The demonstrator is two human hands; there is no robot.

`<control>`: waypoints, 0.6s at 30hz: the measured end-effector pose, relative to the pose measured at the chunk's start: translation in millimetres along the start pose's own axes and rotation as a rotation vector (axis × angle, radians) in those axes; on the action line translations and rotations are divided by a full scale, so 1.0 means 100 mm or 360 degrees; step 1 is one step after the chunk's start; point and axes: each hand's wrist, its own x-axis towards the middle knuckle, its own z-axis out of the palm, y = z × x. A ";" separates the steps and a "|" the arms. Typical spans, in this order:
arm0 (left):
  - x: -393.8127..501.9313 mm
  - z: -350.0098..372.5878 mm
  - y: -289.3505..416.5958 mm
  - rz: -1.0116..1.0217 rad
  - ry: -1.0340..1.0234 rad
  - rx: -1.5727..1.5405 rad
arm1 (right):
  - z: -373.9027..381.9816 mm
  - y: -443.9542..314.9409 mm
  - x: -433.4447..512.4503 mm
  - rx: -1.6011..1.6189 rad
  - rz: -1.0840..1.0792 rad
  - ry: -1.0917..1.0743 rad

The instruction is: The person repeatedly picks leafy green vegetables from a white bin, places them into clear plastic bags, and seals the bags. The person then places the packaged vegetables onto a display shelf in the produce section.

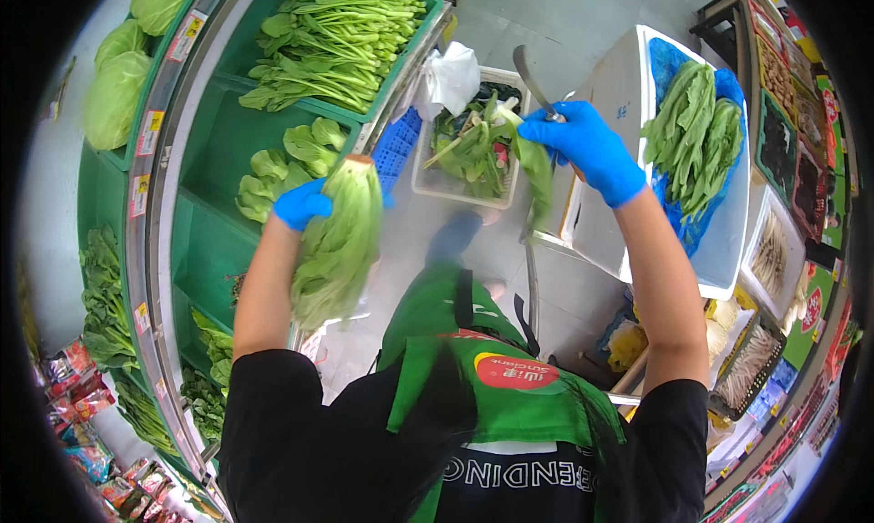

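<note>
My left hand (300,205), in a blue glove, grips a head of long-leaf lettuce (339,239). Its brownish cut base points up and its leaves hang down, slightly blurred. My right hand (590,151), gloved in blue too, holds a knife (531,76) with its curved blade pointing up and away. The same hand pinches a loose green leaf (534,168) by its pale stem end. Below and beyond that leaf, a white plastic basket (464,196) on the floor holds leaf and stem trimmings (478,147).
Left, green display bins (225,123) hold thin-stemmed greens (341,41) and bok choy (290,158). Right, a white foam box (604,79) lined with blue plastic holds more long-leaf lettuce (693,134). A white plastic bag (454,76) hangs by the basket. Mushroom trays (748,369) stand at far right.
</note>
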 end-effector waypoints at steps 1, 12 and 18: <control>0.13 0.14 0.05 0.0039 -0.0037 -0.0095 | 0.07 0.14 0.15 -0.0102 -0.0044 0.0123; 1.47 1.21 0.26 0.0507 0.0055 -0.0025 | 0.66 -0.04 -0.18 0.0779 0.0048 0.0304; 1.70 1.29 0.16 0.0150 0.0144 -0.0129 | 0.31 0.06 -0.39 0.0622 0.0116 0.0307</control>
